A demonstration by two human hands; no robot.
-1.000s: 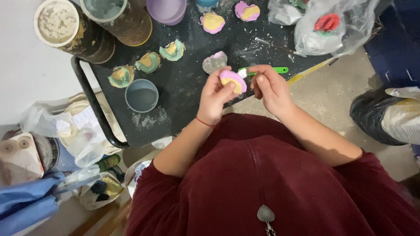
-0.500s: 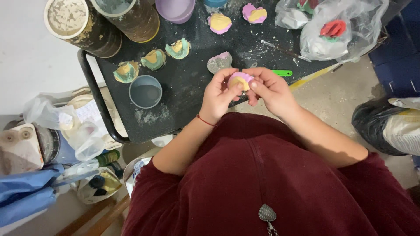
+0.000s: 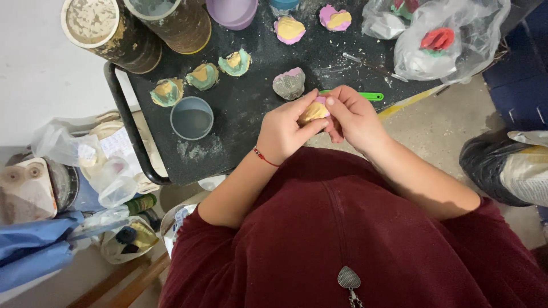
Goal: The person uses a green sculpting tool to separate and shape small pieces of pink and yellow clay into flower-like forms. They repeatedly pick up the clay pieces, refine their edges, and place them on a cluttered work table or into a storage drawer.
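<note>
My left hand [image 3: 283, 132] and my right hand [image 3: 353, 117] together grip a small yellow cast in a pink mould [image 3: 315, 111], held just above the near edge of a black table [image 3: 245, 108]. A green-handled tool [image 3: 365, 96] lies on the table right behind my right hand. A grey-and-pink mould [image 3: 289, 83] rests just beyond my left hand.
Three green moulds with yellow fill [image 3: 201, 76] and a grey cup [image 3: 192, 118] sit left of my hands. Two pink moulds [image 3: 311, 23], large tins [image 3: 103, 28], a purple bowl [image 3: 231, 10] and plastic bags [image 3: 445, 37] stand at the back. Bags and clutter [image 3: 85, 171] crowd the floor at left.
My right hand has let go of the green tool, which now lies on the table. Both hands now close around the mould. The view has shifted slightly.
</note>
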